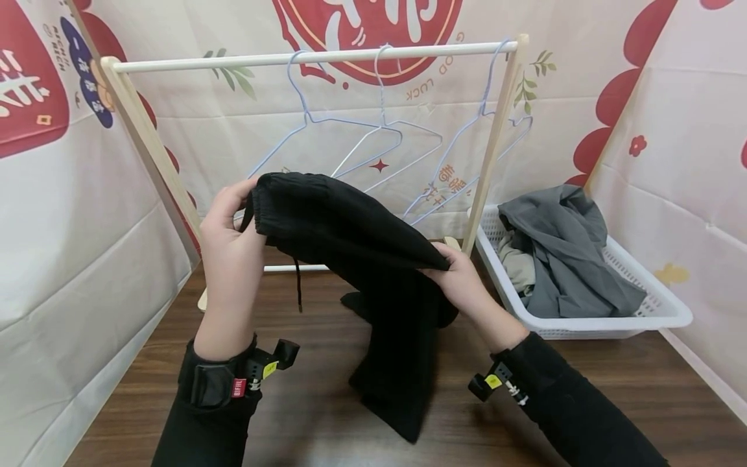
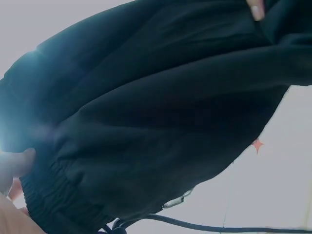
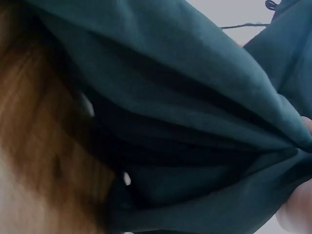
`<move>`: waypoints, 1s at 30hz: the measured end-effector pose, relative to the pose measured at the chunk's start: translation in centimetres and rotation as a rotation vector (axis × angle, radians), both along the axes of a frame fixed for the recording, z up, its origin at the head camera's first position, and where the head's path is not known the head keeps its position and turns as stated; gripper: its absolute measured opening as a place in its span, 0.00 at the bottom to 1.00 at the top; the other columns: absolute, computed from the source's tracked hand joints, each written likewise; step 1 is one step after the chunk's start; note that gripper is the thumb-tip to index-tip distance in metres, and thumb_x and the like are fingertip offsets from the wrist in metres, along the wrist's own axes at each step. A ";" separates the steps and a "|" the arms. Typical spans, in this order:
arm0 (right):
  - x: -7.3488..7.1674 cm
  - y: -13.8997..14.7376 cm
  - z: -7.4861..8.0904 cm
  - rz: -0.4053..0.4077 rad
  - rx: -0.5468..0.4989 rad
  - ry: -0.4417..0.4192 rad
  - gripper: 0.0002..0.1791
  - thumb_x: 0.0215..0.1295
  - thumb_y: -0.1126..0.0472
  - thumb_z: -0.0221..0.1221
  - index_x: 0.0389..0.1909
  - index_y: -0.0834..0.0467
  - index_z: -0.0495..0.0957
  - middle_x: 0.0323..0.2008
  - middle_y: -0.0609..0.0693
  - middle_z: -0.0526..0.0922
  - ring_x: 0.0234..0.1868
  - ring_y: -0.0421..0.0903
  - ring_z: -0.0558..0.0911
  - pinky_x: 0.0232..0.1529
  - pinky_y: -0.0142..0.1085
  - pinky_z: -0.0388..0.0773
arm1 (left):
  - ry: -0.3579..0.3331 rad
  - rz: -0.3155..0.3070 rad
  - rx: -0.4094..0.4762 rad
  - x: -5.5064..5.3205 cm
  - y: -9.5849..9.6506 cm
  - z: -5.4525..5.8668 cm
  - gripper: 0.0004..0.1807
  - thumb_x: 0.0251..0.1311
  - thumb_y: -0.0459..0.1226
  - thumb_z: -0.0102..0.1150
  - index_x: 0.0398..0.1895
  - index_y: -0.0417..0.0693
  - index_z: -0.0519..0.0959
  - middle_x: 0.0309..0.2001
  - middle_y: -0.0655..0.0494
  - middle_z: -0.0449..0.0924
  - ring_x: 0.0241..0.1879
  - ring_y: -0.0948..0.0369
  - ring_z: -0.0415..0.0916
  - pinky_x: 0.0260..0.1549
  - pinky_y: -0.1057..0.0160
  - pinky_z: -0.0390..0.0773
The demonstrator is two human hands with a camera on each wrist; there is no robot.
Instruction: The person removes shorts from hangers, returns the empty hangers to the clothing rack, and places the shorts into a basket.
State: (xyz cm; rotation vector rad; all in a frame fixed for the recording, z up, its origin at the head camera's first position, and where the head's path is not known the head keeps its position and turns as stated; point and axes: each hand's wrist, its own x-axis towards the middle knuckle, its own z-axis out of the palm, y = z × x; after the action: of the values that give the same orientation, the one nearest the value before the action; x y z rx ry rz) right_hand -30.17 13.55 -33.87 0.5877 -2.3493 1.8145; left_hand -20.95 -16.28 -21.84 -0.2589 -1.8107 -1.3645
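Observation:
Black drawstring trousers point(image 1: 344, 224) are held up above the table, folded over, with the legs hanging down to the wood. My left hand point(image 1: 230, 240) grips them at the gathered elastic waistband point(image 2: 63, 195). A dark drawstring point(image 1: 299, 285) dangles below that waistband. Further along the cloth, my right hand point(image 1: 461, 279) pinches the fabric between thumb and fingers. In the right wrist view, folds of the trousers point(image 3: 161, 92) run together towards the pinching fingers at the right edge. Most of my left fingers are behind the cloth in the left wrist view.
Behind the trousers stands a wooden rack with a white rail point(image 1: 245, 61). Several wire hangers, such as a blue hanger point(image 1: 303, 97), hang from it. On the right, a white plastic basket point(image 1: 665, 314) holds a grey garment point(image 1: 566, 259) and a beige cloth point(image 1: 516, 266).

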 end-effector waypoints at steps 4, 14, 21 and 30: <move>-0.3 1.1 1.0 0.041 0.037 0.028 0.16 0.63 0.66 0.64 0.51 0.64 0.80 0.47 0.52 0.80 0.47 0.45 0.77 0.49 0.38 0.73 | -0.058 0.013 0.017 0.1 -0.5 -0.4 0.14 0.65 0.43 0.61 0.49 0.49 0.84 0.44 0.56 0.79 0.47 0.62 0.73 0.39 0.65 0.76; -0.8 3.3 3.4 0.134 0.155 0.022 0.13 0.63 0.64 0.65 0.48 0.62 0.81 0.47 0.54 0.80 0.45 0.48 0.79 0.46 0.37 0.75 | -0.183 0.080 -0.008 0.5 -1.4 -1.4 0.16 0.66 0.47 0.60 0.49 0.49 0.83 0.42 0.56 0.78 0.38 0.61 0.75 0.37 0.66 0.73; -0.7 3.8 4.9 0.172 0.198 -0.018 0.12 0.63 0.65 0.65 0.47 0.62 0.81 0.46 0.55 0.80 0.44 0.49 0.78 0.44 0.36 0.76 | -0.255 0.138 -0.027 0.7 -2.2 -2.2 0.16 0.65 0.47 0.61 0.47 0.47 0.82 0.37 0.54 0.78 0.35 0.61 0.71 0.27 0.65 0.73; -0.6 4.6 6.8 0.282 0.295 0.019 0.13 0.63 0.63 0.65 0.49 0.59 0.81 0.46 0.54 0.81 0.44 0.48 0.80 0.44 0.36 0.77 | -0.312 0.178 -0.077 0.7 -3.8 -3.7 0.16 0.65 0.46 0.61 0.47 0.45 0.81 0.38 0.52 0.78 0.35 0.59 0.71 0.28 0.65 0.72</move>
State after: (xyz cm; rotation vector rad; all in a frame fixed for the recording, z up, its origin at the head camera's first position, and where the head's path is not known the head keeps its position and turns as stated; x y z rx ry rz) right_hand -30.80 18.14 -27.04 1.0127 -2.6551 1.5534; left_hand -20.21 -20.09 -25.52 0.0792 -2.0900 -1.2633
